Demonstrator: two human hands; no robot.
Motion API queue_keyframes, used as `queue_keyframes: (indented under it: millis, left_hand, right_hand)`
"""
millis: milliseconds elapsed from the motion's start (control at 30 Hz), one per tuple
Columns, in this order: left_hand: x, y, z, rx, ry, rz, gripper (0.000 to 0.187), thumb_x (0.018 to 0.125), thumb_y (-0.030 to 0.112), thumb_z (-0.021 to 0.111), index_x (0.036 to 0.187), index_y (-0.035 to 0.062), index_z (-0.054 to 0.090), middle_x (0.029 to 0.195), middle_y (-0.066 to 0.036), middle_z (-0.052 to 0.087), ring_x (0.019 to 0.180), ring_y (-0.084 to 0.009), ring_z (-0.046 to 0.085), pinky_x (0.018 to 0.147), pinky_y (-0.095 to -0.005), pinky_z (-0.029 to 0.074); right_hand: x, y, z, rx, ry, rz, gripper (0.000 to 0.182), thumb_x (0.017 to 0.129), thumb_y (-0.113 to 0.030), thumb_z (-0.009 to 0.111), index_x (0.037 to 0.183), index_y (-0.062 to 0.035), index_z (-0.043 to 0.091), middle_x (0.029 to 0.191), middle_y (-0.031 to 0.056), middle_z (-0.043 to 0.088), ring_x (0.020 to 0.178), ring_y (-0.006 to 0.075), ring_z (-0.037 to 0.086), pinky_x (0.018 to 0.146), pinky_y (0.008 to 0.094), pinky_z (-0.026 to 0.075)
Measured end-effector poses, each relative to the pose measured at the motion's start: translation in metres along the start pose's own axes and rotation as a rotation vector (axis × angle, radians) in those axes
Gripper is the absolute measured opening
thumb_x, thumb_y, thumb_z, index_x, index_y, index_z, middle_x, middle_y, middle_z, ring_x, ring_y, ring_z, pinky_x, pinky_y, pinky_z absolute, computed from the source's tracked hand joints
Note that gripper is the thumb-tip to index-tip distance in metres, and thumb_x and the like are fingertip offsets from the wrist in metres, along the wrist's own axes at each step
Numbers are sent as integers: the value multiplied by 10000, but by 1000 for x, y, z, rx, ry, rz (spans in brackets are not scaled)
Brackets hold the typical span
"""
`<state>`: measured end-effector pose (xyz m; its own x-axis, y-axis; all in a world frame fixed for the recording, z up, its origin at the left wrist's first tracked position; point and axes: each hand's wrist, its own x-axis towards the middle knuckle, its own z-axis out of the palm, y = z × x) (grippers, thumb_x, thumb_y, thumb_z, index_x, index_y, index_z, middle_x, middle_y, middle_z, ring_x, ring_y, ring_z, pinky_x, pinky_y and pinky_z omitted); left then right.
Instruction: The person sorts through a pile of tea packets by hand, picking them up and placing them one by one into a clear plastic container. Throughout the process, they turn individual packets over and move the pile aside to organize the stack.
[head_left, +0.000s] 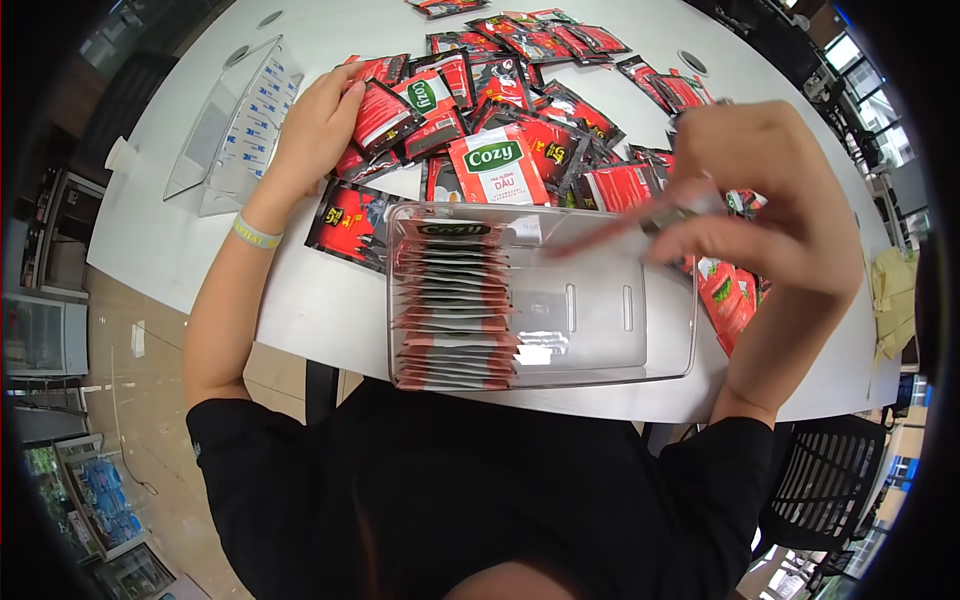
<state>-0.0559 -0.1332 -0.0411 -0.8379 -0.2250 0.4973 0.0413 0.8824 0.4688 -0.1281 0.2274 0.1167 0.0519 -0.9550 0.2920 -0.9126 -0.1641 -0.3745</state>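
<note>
My left hand (318, 128) is at the left side of the pile, its fingers closed on the edge of a red and black sachet (387, 118). Smeared by motion, my right hand (760, 195) is above the right end of a clear plastic box (610, 340). A thin red sachet (615, 225) is pinched between its thumb and fingers, slanting down into the box. Inside, along the left side, a row of Cozy tea sachets (455, 310) stands on edge, packed closely. A Cozy tea sachet (495, 165) lies face up just behind the box.
A heap of red and black sachets (560, 115) spreads over the white table (330, 340). Green-and-red sachets (728, 290) lie right of the box. Another clear container (235, 135) stands at the left, and a black chair (825, 480) is at right.
</note>
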Motion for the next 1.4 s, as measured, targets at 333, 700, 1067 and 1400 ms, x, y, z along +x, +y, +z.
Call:
queue_keyframes:
  millis: [333, 700, 1067, 1400]
  left_hand:
    - [6, -3, -21, -29, 1, -105, 381, 912, 170, 430, 1242, 57, 583, 1083, -123, 706, 927, -308, 678, 823, -390, 507]
    - [-6, 11, -66, 142, -476, -295, 645, 771, 290, 760, 1298, 16, 509, 1163, -178, 619, 923, -236, 630, 830, -333, 493]
    - [-2, 4, -42, -101, -438, -398, 801, 721, 323, 848, 1329, -17, 453, 815, -39, 596, 706, -97, 546, 656, -241, 421]
    - [8, 1, -74, -298, -527, -386, 432, 849, 281, 709, 1181, 9, 659, 681, 58, 528, 600, -38, 412, 570, -196, 326]
  right_hand:
    - [16, 11, 68, -440, -225, 383, 288, 648, -115, 793, 813, 0, 587, 794, 125, 623, 787, 329, 624, 695, 430, 496]
    - [14, 20, 73, -339, -299, 376, 251, 736, -145, 734, 879, 17, 606, 813, 159, 645, 792, 342, 632, 731, 438, 497]
    - [18, 28, 72, -167, -348, 387, 311, 770, -180, 723, 956, 45, 619, 811, 198, 646, 780, 364, 634, 735, 435, 489]
    - [15, 25, 63, -159, -305, 369, 348, 748, -200, 757, 977, 29, 629, 834, 187, 648, 770, 338, 636, 699, 415, 489]
